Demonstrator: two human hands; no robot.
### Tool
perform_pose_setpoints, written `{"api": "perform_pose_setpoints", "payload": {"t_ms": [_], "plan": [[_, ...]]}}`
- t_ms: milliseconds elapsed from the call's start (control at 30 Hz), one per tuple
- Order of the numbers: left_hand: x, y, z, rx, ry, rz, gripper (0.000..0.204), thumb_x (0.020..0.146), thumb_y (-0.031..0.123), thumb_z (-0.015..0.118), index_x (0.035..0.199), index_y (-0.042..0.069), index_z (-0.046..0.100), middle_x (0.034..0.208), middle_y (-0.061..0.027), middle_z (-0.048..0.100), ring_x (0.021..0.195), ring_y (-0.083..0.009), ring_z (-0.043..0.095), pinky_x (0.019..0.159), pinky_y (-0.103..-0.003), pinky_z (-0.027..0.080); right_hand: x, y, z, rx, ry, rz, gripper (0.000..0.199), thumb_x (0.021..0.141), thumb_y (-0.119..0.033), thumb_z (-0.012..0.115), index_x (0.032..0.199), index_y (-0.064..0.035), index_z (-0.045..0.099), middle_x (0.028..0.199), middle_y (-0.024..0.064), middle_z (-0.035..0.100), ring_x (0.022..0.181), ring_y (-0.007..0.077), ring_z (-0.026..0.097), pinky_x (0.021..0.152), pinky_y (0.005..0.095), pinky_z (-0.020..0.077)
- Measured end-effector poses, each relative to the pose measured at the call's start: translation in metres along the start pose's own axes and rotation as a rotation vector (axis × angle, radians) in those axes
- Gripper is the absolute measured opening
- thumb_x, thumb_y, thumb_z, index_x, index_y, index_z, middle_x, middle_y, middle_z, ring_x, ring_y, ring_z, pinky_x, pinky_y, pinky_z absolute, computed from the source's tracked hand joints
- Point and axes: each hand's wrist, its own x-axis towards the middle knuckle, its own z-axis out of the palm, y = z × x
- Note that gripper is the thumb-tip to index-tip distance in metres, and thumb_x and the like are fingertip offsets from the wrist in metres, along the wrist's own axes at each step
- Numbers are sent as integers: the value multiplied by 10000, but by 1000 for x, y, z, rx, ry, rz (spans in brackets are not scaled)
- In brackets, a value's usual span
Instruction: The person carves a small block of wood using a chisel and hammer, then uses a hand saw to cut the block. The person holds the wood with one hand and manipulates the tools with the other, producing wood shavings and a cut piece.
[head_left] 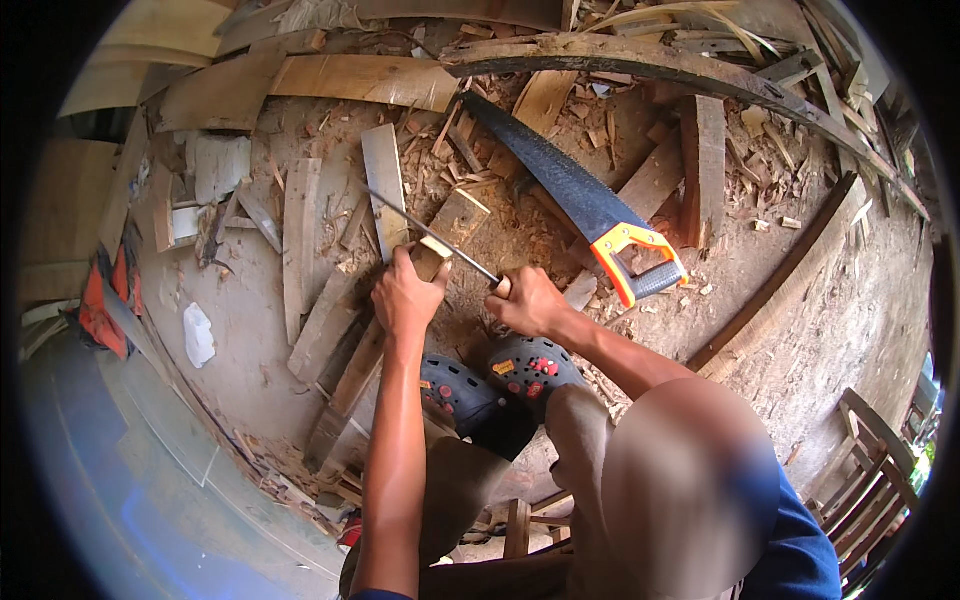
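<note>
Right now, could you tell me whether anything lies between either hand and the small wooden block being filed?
Nothing visible does. The left hand already grips the small pale wooden block, and the right hand holds the handle of the thin metal file, whose shaft lies across the block.

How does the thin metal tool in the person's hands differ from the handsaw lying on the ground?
The thin metal tool is a slim bare rod, gripped at its near end by the right hand; the handsaw has a broad dark blade and an orange and grey handle. The rod is held over a small wood piece under the left hand; the saw lies untouched among the wood scraps. Both angle up-left.
</note>
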Motion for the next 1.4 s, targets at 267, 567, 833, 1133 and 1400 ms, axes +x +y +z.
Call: {"api": "perform_pose_setpoints", "payload": {"t_ms": [267,567,833,1133,1400], "plan": [[0,-1,5,0,34,-2,617,748,486,830,1096,32,599,882,-272,717,848,-482,693,755,-579,537,4,-4,-1,-62,-12,-53,240,797,-171,680,818,59,616,677,263,596,603,265,607,627,451,515],[-5,-7,9,56,35,13,571,748,459,828,1088,61,600,858,-231,730,801,-446,711,706,-548,561,-2,16,8,-56,-27,-68,325,818,-273,667,827,49,626,712,295,627,772,486,668,737,518,543],[2,-4,7,26,50,14,571,762,450,816,1114,53,606,887,-250,730,839,-459,706,742,-557,559,4,25,6,-124,-66,50,332,840,-282,637,859,46,685,849,328,664,875,486,682,806,519,548],[44,-70,7,-390,-112,98,750,676,414,927,1220,-21,650,1079,-228,751,990,-329,742,886,-441,562,-11,6,-15,214,147,190,281,847,-216,695,761,40,616,639,182,603,619,203,599,640,435,502],[73,-59,-25,-711,-461,94,658,720,371,925,1196,-11,678,1115,-129,738,1007,-194,691,906,-339,531,-15,20,-18,182,160,219,304,851,-224,695,744,39,588,608,170,572,606,199,584,623,436,488]]}}
